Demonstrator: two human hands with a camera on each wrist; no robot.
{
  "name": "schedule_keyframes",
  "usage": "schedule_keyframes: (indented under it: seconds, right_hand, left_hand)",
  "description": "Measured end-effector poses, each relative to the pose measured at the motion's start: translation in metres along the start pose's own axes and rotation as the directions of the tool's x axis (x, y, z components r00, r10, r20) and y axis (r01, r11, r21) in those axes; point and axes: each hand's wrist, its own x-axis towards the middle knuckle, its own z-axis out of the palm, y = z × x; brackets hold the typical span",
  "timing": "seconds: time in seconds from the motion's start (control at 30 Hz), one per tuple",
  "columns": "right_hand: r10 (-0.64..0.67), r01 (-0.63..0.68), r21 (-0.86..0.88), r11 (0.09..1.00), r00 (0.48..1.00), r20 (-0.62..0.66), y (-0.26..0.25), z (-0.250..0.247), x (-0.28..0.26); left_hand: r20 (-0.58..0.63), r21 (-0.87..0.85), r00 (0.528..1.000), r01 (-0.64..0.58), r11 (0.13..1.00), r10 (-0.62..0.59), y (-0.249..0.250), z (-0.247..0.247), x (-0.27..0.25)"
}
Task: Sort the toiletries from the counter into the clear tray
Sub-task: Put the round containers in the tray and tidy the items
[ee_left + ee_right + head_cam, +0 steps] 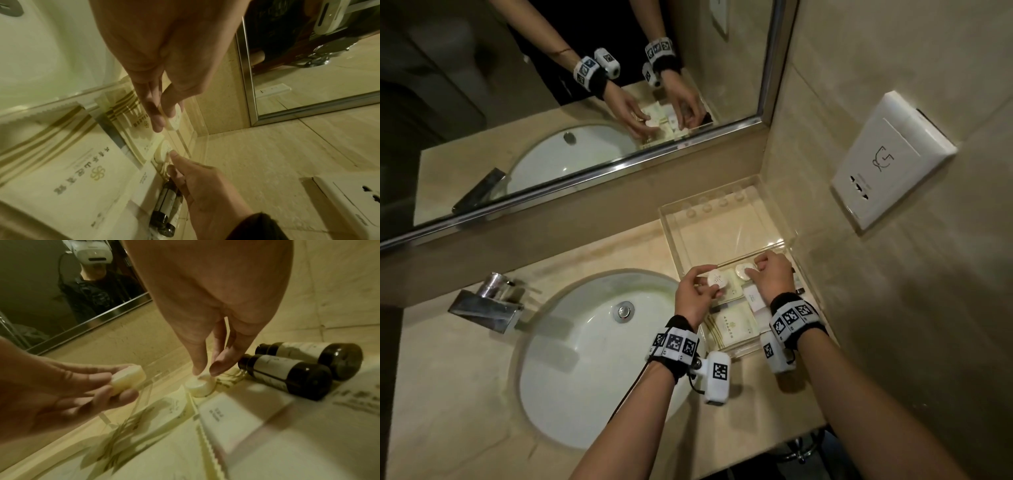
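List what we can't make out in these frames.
- Head view: the dark bottles are almost wholly hidden behind the right hand.
- Right wrist view: print on the white box is motion-blurred, unreadable.
- Left wrist view: the clear tray is cut off by the frame edge.

A beige stone counter (599,246) runs along the mirrored wall, with a white oval basin (571,359) sunk into its left part and a chrome tap (486,305) standing at the basin's far left edge. On the right end, against the side wall, sits the clear tray (671,219), its near half holding printed sachets (732,325), a small white box (755,299), a round white puck (741,270) and two dark bottles (287,371) lying on their sides.
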Motion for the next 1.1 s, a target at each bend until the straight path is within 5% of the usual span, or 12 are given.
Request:
schedule_keyframes:
  seconds: [0.07,0.2,0.3,0.43,0.5,0.6,0.7,1.1]
  right_hand:
    - [-0.044,0.046,0.119,0.992,0.999,-0.014,-0.004,-0.007,-0.006]
    - [-0.115,-0.009,0.388,0.922,0.949,0.295,-0.011,-0.025,-0.017]
    - [-0.065,-0.064,0.452,0.890,0.962,0.264,-0.005,-0.038,-0.011]
    - [0.028,-0.033,0.268,0.963,0.999,0.021,0.012,-0.045,0.006]
    - [-0.013,0.014,0.157,0.988,1.000,-0.009,0.013,-0.045,0.008]
    - [-0.037,0.035,0.115,0.993,0.999,0.010,0.011,-0.040,0.011]
    - [-0.066,0.064,0.073,0.995,0.998,0.022,0.011,-0.032,0.015]
    - [-0.256,0.259,-0.097,0.961,0.966,0.042,0.019,-0.020,0.006]
  left_hand:
    - [0.002,-0.036,1.000,0.005,0.999,-0.004,0.003,0.003,0.001]
    - [0.040,-0.051,0.999,-0.021,0.998,0.023,0.012,0.016,0.003]
    - [0.068,-0.074,0.997,-0.018,0.997,0.023,0.016,0.029,0.007]
    - [0.042,0.317,0.976,-0.216,0.924,0.214,0.007,0.038,0.015]
    - [0.177,0.529,0.933,-0.358,0.769,0.313,-0.001,0.038,0.016]
    - [0.347,0.741,0.888,-0.457,0.493,0.301,-0.013,0.039,0.016]
    - [0.385,0.813,0.880,-0.466,0.349,0.279,-0.019,0.039,0.015]
    - [0.387,0.831,0.882,-0.460,0.313,0.269,-0.020,0.037,0.015]
